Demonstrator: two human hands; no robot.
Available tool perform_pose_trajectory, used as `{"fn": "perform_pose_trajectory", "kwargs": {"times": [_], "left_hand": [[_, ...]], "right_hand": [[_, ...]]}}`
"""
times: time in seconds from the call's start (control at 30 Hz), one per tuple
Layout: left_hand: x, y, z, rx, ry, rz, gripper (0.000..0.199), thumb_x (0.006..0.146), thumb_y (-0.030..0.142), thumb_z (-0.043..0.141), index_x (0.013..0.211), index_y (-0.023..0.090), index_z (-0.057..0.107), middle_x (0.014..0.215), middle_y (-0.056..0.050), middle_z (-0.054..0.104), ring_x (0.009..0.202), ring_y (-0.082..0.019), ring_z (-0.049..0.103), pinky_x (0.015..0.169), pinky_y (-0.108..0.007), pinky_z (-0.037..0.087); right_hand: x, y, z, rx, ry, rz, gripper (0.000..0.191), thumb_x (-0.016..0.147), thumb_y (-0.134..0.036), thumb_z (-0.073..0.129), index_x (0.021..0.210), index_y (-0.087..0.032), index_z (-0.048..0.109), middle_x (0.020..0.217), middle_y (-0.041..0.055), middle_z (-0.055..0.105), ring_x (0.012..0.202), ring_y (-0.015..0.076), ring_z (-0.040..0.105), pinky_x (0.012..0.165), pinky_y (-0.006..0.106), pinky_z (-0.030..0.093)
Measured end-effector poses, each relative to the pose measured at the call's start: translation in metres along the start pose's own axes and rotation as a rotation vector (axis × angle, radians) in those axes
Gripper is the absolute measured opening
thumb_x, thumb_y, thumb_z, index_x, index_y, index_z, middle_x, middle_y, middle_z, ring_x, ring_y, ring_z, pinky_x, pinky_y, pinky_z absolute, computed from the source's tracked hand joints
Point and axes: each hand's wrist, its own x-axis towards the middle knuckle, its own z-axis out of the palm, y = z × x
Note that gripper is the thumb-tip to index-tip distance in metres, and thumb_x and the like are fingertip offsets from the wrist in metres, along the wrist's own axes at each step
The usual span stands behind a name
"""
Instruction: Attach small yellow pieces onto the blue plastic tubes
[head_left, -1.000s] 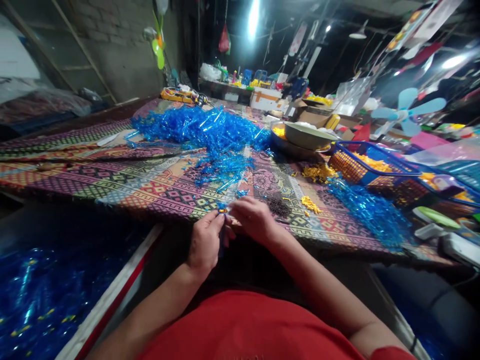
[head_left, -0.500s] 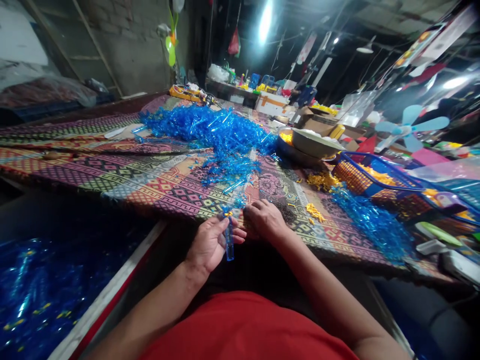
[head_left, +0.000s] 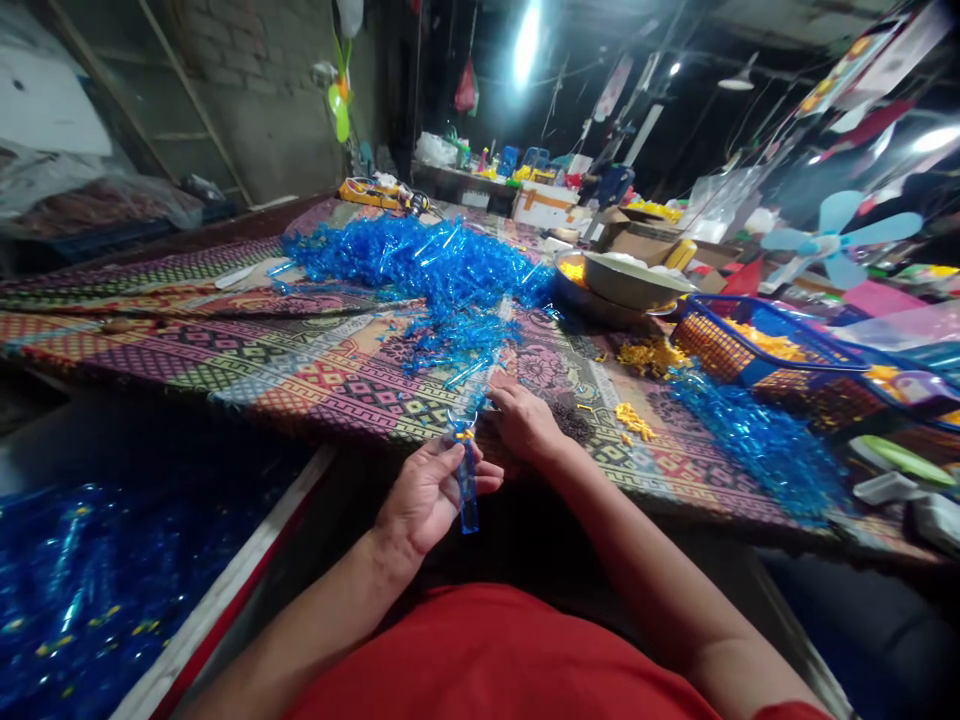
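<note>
My left hand (head_left: 427,490) is closed around a clear blue plastic piece (head_left: 469,490), a long narrow part with a small yellow part (head_left: 463,434) near its top. The piece points down past my fingers, in front of the table edge. My right hand (head_left: 527,422) is over the table edge, just right of it, with fingers curled and the fingertips close to small blue bits (head_left: 476,402). Whatever those fingertips hold is too small to make out. Right of my right hand lie a heap of small dark parts (head_left: 571,424) and a few loose yellow pieces (head_left: 634,422).
A big pile of clear blue plastic pieces (head_left: 420,255) covers the middle of the patterned cloth (head_left: 315,350). At right are metal bowls (head_left: 637,282), a blue basket (head_left: 757,345) of yellow parts and more blue pieces (head_left: 757,440). A bin of blue pieces (head_left: 97,590) is at lower left.
My left hand has shifted slightly right and down with the blue plastic piece. The right hand's fingers have moved up a little, near the small blue bits.
</note>
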Motion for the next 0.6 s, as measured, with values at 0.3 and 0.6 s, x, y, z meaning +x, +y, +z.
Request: {"fn": "perform_pose_trajectory", "kwargs": {"times": [0.3, 0.6], "left_hand": [[-0.001, 0.0, 0.006, 0.011, 0.003, 0.015, 0.008, 0.074, 0.012, 0.063, 0.081, 0.011, 0.062, 0.076, -0.004, 0.066, 0.073, -0.022, 0.068, 0.071, -0.037, 0.055], [-0.011, -0.003, 0.024, 0.227, -0.015, 0.155, 0.026, 0.071, 0.016, 0.068, 0.097, 0.015, 0.065, 0.092, -0.005, 0.066, 0.075, -0.016, 0.065, 0.064, -0.029, 0.055]], "right_hand": [[-0.017, 0.0, -0.02, 0.668, 0.236, 0.126, 0.019, 0.08, -0.027, 0.059, 0.093, -0.016, 0.066, 0.09, 0.0103, 0.066, 0.083, 0.0201, 0.058, 0.075, 0.031, 0.045], [-0.061, -0.033, -0.036, 2.017, 0.066, 0.435, 0.025, 0.067, -0.026, 0.073, 0.09, -0.017, 0.068, 0.077, 0.0041, 0.07, 0.061, 0.014, 0.064, 0.058, 0.026, 0.051]]}}
